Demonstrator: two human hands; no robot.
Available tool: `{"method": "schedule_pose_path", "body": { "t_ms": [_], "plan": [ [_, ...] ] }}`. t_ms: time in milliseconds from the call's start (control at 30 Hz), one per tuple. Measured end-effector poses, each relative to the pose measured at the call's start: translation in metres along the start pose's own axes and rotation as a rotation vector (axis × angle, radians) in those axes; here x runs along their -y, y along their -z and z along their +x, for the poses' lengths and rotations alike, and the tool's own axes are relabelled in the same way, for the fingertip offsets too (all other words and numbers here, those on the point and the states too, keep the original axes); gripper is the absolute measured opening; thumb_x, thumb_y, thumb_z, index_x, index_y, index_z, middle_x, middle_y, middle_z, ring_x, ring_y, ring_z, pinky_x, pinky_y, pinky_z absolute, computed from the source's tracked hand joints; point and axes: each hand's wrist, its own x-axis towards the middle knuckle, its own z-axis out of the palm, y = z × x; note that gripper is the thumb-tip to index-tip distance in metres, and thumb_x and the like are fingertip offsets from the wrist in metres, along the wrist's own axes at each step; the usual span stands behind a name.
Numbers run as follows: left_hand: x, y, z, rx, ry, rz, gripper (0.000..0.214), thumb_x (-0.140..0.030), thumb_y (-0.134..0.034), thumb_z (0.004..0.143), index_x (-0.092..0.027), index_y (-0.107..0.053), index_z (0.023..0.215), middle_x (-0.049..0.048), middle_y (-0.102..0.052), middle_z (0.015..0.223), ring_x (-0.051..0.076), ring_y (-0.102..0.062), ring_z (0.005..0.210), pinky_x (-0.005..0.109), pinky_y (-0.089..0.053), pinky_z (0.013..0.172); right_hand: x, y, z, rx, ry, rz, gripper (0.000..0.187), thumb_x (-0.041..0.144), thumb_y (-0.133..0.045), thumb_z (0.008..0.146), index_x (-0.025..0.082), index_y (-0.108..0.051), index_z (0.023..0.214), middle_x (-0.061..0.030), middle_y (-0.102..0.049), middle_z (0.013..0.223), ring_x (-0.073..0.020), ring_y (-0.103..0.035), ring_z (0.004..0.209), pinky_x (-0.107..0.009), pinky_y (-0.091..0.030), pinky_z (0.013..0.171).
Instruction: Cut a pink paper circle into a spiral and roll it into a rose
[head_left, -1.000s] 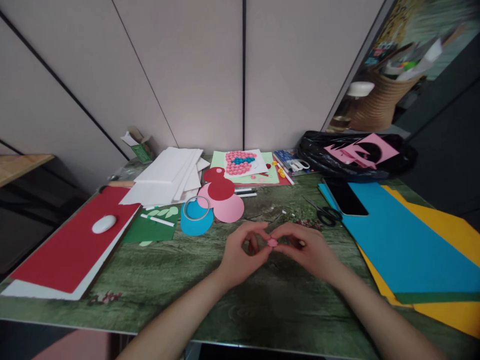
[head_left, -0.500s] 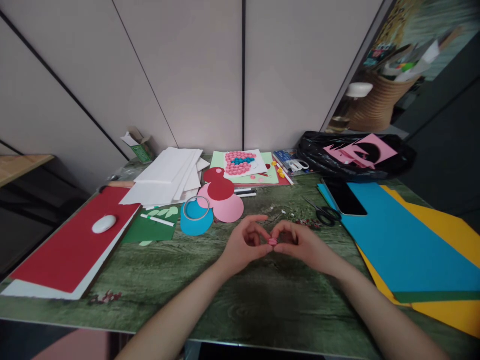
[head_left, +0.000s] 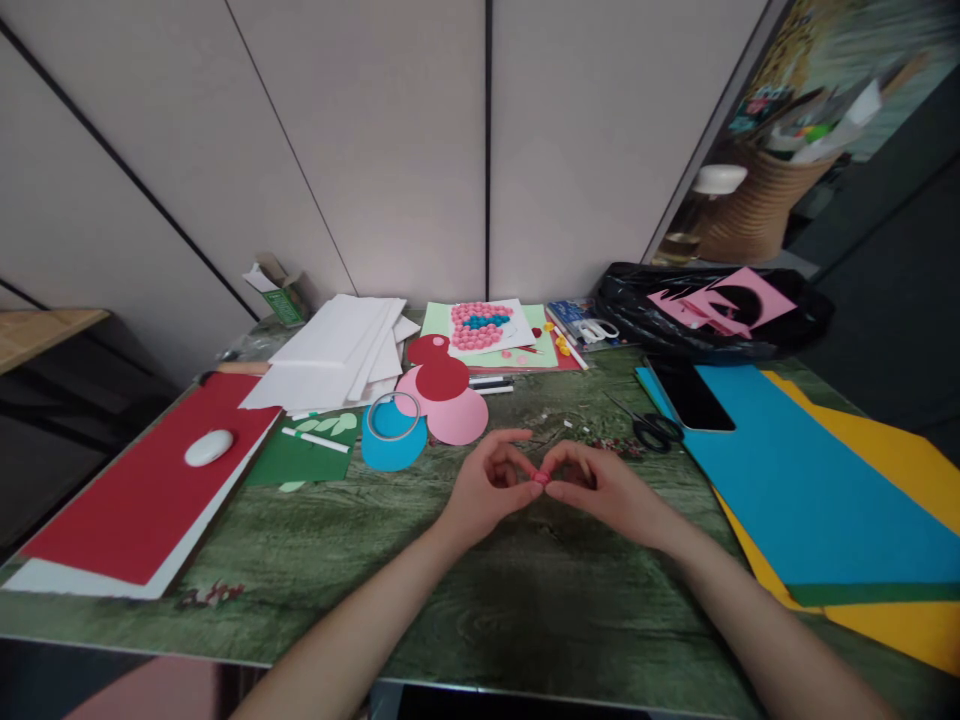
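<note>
Over the middle of the green wood-patterned table [head_left: 480,620], my left hand [head_left: 491,482] and my right hand [head_left: 600,490] meet fingertip to fingertip. Between both thumbs and index fingers is a small pink piece [head_left: 541,478], perhaps curled paper; its exact form is mostly covered. The other left fingers are partly curled, with one stretched out. Pink and red paper circles [head_left: 457,415] lie just beyond my left hand. Behind them rests a white sheet [head_left: 521,320] covered with pink and blue round pieces. Black-handled scissors [head_left: 656,432] lie beyond my right hand.
Red card [head_left: 142,500] with a white oval object [head_left: 208,448] lies at left, near stacked white sheets [head_left: 322,345]. A blue circle [head_left: 394,450] carries a ring. At right, a phone [head_left: 690,393] rests on blue card [head_left: 810,490]; a black bag [head_left: 630,310] sits behind.
The pink piece has turned slightly between my fingertips and shows a different side. Both hands stay in nearly the same place.
</note>
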Motion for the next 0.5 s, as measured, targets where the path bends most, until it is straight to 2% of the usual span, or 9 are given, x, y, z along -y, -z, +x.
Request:
{"method": "schedule_pose_path", "body": {
  "t_ms": [200, 500],
  "plan": [
    [0.001, -0.001, 0.000, -0.017, 0.060, 0.024, 0.050, -0.026, -0.068, 0.065, -0.017, -0.048, 0.110, -0.0001, -0.056, 0.074, 0.005, -0.043, 0.051, 0.018, -0.032, 0.048, 0.000, -0.004, 0.001, -0.040, 0.003, -0.141, 0.008, 0.024, -0.053, 0.079, 0.019, -0.058, 0.082, 0.0048, -0.043, 0.058, -0.0092, -0.036, 0.052, -0.021, -0.023, 0.047],
    [0.006, -0.002, 0.002, -0.060, 0.080, 0.089, 0.048, -0.023, -0.067, 0.064, -0.017, -0.048, 0.108, -0.0001, -0.058, 0.073, 0.005, -0.044, 0.051, 0.018, -0.032, 0.047, -0.007, -0.011, 0.003, -0.094, 0.009, -0.162, 0.006, 0.022, -0.053, 0.077, 0.018, -0.057, 0.077, 0.0046, -0.045, 0.056, -0.0092, -0.037, 0.052, -0.021, -0.023, 0.047]
  ]
}}
